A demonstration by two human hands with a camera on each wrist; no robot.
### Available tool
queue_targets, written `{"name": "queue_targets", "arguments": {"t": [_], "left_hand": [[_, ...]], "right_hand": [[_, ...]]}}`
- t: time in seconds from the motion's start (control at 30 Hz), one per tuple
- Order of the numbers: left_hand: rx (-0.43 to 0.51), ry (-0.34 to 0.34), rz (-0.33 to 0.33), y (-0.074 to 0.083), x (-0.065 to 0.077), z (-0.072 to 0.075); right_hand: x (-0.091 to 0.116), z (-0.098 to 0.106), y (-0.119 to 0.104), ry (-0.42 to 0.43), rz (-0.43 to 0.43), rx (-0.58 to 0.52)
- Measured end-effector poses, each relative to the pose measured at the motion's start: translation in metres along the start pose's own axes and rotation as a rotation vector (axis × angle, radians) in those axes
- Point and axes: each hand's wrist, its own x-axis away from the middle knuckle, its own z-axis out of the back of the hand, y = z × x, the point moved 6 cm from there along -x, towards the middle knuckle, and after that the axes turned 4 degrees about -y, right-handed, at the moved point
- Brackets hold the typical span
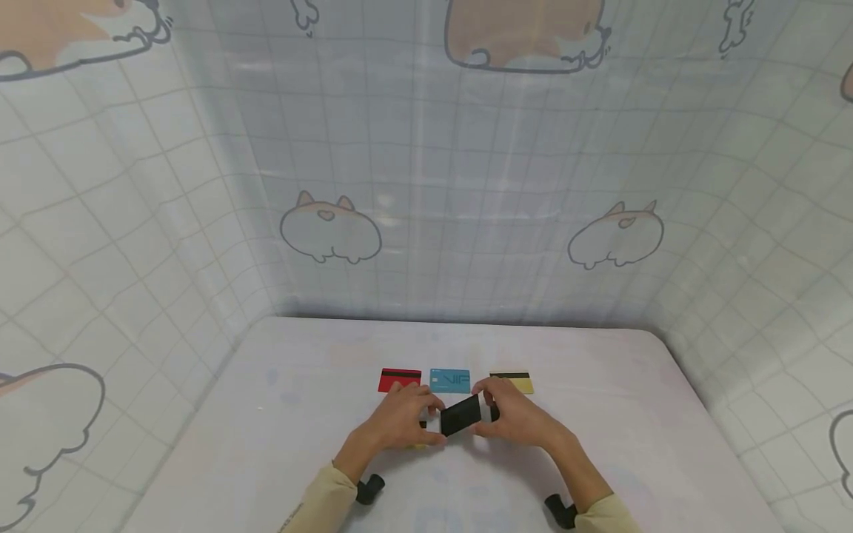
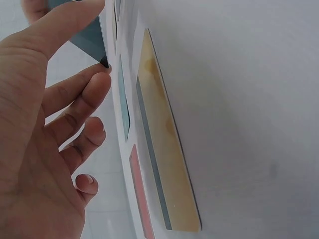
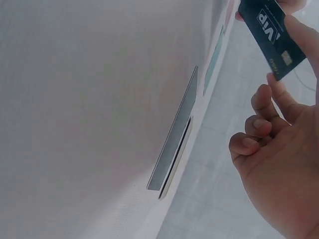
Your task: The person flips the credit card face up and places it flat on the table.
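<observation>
A black card [image 1: 460, 417] is held tilted above the table between both hands. The right wrist view shows "VIP" lettering and a chip on one face of this card [image 3: 271, 37]. My left hand [image 1: 398, 418] pinches one end of it between thumb and forefinger, the other fingers loosely bent. At the opposite end, my right hand [image 1: 518, 416] pinches it the same way. Below the left hand lies a yellow card [image 2: 162, 134] with a dark stripe, mostly hidden in the head view. A dark grey card [image 3: 175, 139] lies below the right hand.
Behind the hands, a red card [image 1: 398, 378], a blue card [image 1: 450, 380] and a pale yellow card [image 1: 523, 383] lie in a row on the white table [image 1: 320, 363]. Black wrist mounts [image 1: 370, 488] sit on both forearms. A patterned curtain [image 1: 466, 244] surrounds the table.
</observation>
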Motion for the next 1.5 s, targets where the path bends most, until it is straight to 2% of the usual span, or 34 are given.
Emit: {"name": "queue_targets", "arguments": {"t": [0.43,1.07,1.3,1.5], "left_hand": [[0.014,-0.009,-0.034,0.012,-0.002,-0.001],[0.049,-0.036,-0.027,0.014,-0.010,-0.004],[0.069,-0.013,-0.033,0.013,-0.007,-0.001],[0.111,0.022,-0.034,0.010,-0.005,0.003]], "right_hand": [[0.001,-0.004,-0.008,0.003,0.046,-0.022],[-0.005,-0.005,-0.009,-0.012,0.080,-0.086],[-0.005,-0.005,-0.010,-0.022,0.103,-0.108],[-0.005,-0.001,-0.009,0.008,0.129,-0.098]]}}
